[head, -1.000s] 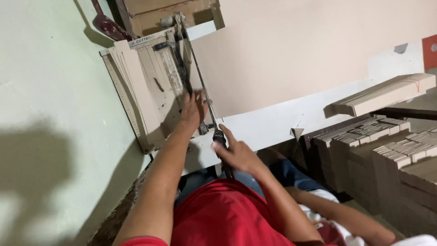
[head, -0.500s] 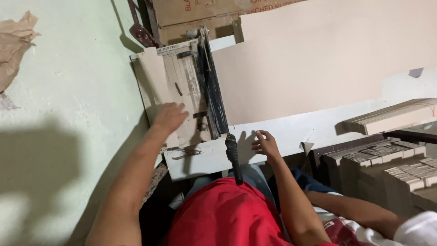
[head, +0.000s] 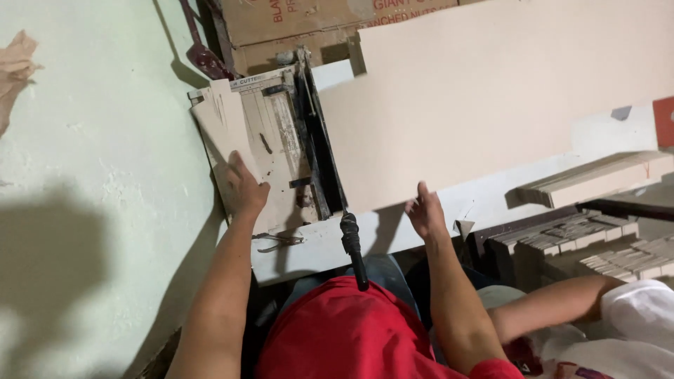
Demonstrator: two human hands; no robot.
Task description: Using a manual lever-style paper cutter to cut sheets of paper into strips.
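Observation:
A paper cutter [head: 281,140] sits on a white table [head: 309,253], its blade arm down and its black handle [head: 353,251] pointing toward me. My left hand [head: 246,188] grips a cut beige cardboard strip [head: 219,126] lying on the cutter's left side. A large beige cardboard sheet [head: 491,91] spreads from the blade to the right. My right hand [head: 425,213] holds that sheet's near edge, one finger on top. Neither hand touches the handle.
Small pliers [head: 277,241] lie on the table near my left wrist. Stacks of cut cardboard pieces [head: 597,245] stand at the right. Another person's forearm [head: 562,302] reaches in at lower right. A brown box [head: 295,21] is behind the cutter, and a pale green wall [head: 91,175] is on the left.
My right hand let go of the cutter handle and moved right to the sheet's edge. My left hand slid from beside the blade to the strip on the left.

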